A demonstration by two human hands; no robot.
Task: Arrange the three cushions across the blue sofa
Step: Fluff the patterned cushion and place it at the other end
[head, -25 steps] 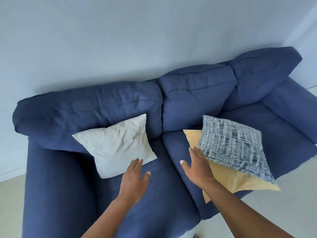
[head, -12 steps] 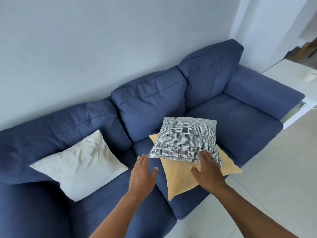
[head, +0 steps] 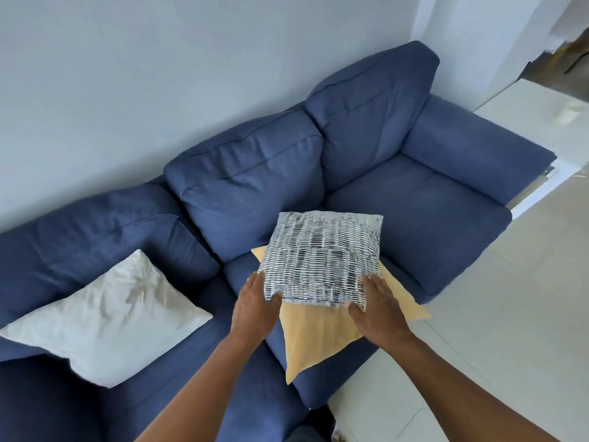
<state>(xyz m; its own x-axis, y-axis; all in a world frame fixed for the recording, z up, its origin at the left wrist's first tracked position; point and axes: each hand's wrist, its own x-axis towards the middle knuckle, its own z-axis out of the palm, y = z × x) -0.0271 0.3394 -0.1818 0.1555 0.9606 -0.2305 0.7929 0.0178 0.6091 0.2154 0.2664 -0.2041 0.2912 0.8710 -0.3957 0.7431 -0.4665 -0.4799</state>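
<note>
Both hands, open in air a moment ago, now grip patterned cushion (head: 322, 260): left hand (head: 255, 306), right hand (head: 377, 306), fingers clamping its near corners. It sits atop yellow cushion (head: 314, 333), middle seat of blue sofa (head: 414, 224). White cushion (head: 108, 317) placed left; 2 remain.

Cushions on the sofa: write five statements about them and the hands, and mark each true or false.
1. The patterned cushion lies on top of the yellow cushion. True.
2. The white cushion sits on the right-hand seat. False: it lies at the left end of the sofa, leaning on the backrest.
3. Both hands touch the patterned cushion. True: the left hand is at its near left corner, the right hand at its near right corner.
4. The yellow cushion stands upright against the backrest. False: it lies flat on the middle seat, overhanging the front edge.
5. The right-hand seat holds a cushion. False: none lies there.
</note>
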